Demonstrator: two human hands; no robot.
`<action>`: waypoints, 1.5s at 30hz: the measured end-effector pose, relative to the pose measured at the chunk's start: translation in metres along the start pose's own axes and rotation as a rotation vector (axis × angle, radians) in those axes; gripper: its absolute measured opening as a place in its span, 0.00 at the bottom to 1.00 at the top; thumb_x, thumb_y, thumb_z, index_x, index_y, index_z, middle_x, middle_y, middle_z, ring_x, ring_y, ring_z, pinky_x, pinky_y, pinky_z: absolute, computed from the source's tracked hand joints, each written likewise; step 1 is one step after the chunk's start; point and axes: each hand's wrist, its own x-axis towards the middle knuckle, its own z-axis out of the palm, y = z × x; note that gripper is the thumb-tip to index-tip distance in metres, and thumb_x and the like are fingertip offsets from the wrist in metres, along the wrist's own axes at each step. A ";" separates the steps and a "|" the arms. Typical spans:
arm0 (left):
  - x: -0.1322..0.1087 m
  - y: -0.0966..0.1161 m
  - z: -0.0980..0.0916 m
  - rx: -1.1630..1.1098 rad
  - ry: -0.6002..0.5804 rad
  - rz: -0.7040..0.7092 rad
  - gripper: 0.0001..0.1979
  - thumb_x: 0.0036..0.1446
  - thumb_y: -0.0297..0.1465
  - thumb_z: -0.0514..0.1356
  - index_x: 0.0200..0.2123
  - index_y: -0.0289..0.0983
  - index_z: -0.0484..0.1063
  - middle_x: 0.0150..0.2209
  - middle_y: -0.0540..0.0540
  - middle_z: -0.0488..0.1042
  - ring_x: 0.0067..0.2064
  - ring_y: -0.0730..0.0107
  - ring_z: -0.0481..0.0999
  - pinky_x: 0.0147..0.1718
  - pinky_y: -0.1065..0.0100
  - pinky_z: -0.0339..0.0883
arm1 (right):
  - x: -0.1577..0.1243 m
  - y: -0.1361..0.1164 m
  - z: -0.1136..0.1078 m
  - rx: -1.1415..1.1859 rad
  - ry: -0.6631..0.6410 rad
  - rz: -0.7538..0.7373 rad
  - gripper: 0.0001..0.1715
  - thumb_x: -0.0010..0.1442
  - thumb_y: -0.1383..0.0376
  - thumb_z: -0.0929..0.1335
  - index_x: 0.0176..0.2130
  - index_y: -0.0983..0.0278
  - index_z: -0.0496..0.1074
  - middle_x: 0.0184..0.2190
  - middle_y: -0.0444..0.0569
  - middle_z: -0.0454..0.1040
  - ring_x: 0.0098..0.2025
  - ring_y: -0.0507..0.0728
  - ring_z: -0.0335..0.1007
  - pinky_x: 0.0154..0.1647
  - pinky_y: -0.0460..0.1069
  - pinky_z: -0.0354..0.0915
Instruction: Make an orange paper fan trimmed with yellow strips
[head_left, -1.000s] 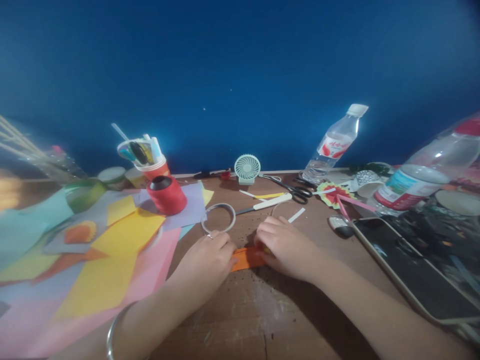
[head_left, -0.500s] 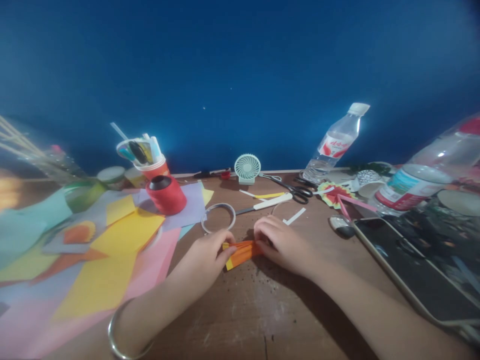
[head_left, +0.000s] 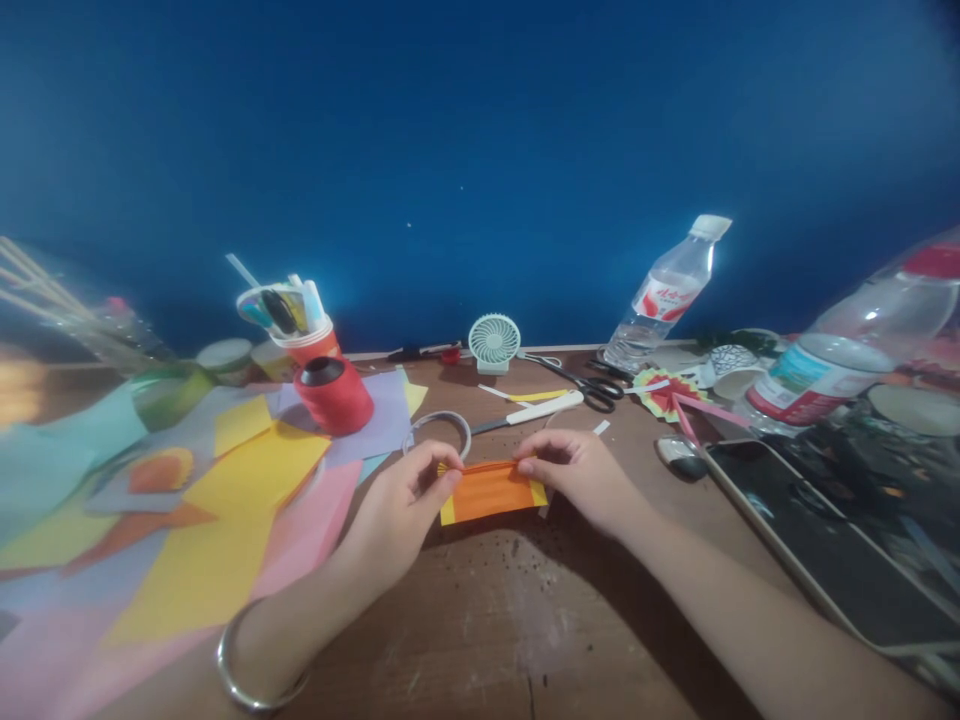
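An orange sheet of paper with yellow ends (head_left: pixel 493 494) is stretched between my two hands, just over the brown table. Its far edge is gathered in narrow pleats, and the near part hangs flat. My left hand (head_left: pixel 401 505) pinches the left end between thumb and fingers. At the right end, my right hand (head_left: pixel 581 475) pinches the pleated edge the same way. Right behind my left hand lies a roll of clear tape (head_left: pixel 466 440). A white-handled cutter (head_left: pixel 544 407) rests on the table beyond the paper.
Coloured paper sheets (head_left: pixel 247 470) cover the left side, with a red thread spool (head_left: pixel 337 400) and a cup of pens (head_left: pixel 307 340) behind. A small fan (head_left: pixel 494 343) and scissors (head_left: pixel 592 390) stand farther back. Bottles (head_left: pixel 667 290), a folded paper flower (head_left: pixel 667 393) and a phone (head_left: pixel 825 540) are at right.
Both hands have lifted the paper slightly and tilted it, so more of its flat orange face shows. My right hand has shifted right, uncovering the yellow right end.
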 end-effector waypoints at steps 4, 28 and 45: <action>0.003 -0.002 0.001 -0.095 0.011 -0.043 0.05 0.52 0.33 0.55 0.33 0.39 0.65 0.25 0.54 0.64 0.27 0.72 0.63 0.27 0.71 0.57 | -0.002 -0.001 0.000 0.058 -0.024 0.033 0.14 0.41 0.64 0.73 0.32 0.65 0.73 0.24 0.43 0.71 0.26 0.51 0.67 0.28 0.47 0.64; 0.006 -0.009 0.003 -0.105 0.054 -0.145 0.09 0.48 0.37 0.58 0.30 0.38 0.69 0.21 0.54 0.63 0.25 0.73 0.62 0.24 0.71 0.54 | -0.004 -0.004 0.002 -0.157 -0.013 -0.029 0.09 0.46 0.64 0.70 0.32 0.62 0.73 0.23 0.42 0.72 0.25 0.51 0.66 0.27 0.46 0.63; 0.002 -0.003 0.002 0.015 0.033 -0.127 0.07 0.47 0.36 0.60 0.29 0.40 0.71 0.21 0.54 0.68 0.25 0.73 0.66 0.24 0.71 0.57 | -0.005 -0.007 0.000 -0.294 0.047 -0.104 0.06 0.48 0.66 0.69 0.31 0.61 0.75 0.27 0.43 0.75 0.30 0.54 0.70 0.34 0.48 0.63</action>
